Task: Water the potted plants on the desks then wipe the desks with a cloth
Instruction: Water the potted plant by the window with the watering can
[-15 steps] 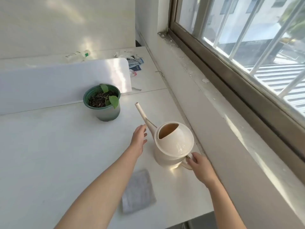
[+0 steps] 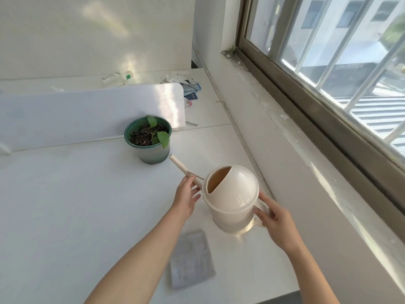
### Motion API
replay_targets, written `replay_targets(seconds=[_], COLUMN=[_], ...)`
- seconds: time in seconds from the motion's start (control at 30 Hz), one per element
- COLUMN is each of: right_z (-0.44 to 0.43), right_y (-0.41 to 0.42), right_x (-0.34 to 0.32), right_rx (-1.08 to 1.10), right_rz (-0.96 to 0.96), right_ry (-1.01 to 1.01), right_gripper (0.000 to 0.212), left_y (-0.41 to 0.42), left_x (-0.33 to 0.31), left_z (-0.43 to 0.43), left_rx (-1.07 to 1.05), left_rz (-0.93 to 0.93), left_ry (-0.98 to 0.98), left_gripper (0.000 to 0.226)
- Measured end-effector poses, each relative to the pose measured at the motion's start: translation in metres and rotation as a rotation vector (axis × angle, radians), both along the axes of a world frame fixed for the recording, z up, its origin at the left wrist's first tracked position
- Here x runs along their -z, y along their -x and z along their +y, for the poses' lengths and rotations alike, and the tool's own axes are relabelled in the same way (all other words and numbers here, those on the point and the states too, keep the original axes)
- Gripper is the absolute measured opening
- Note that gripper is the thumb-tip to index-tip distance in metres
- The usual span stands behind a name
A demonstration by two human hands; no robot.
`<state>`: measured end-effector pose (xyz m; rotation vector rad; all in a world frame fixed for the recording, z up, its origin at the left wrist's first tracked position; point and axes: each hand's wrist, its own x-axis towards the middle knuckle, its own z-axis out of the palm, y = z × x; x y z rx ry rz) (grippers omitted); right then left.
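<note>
Watering barely begun — cream plastic watering can (image 2: 232, 199) lifted near green potted plant (image 2: 151, 140), right hand (image 2: 277, 222) grip closed on handle, left hand (image 2: 186, 197) steadying spout; grey cloth (image 2: 191, 258) unused on surface — wiping remains.

A: Where's the camera sitting?

B: I only get the one head view, wide-angle, looking forward and down over the white desk (image 2: 65, 216), close above both forearms. The window (image 2: 328, 62) runs along its right edge.
</note>
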<state>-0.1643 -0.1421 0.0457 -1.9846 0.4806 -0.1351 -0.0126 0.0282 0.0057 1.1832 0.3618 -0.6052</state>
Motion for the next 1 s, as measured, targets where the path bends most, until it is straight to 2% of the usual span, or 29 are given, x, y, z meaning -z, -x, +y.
replay_targets(seconds=[0.3,0.53,1.0], right_z=[0.064,0.117,0.132], right_y=[-0.015,-0.039,-0.061], right_x=[-0.056,-0.093,-0.097], right_rx=[0.068,0.138,0.182], right_rz=[-0.082,-0.115,-0.012], right_ry=[-0.002,-0.066,0.036], right_gripper=[0.047,0.045,0.044], left_y=[-0.025,-0.048,-0.061], left_x=[-0.047,-0.059,-0.042], left_z=[0.053,0.075,0.078], left_rx=[0.028,0.030,0.081], left_rz=[-0.136,-0.183,-0.113], left_ry=[0.103,0.133,0.165], left_gripper=[0.010,0.012,0.026])
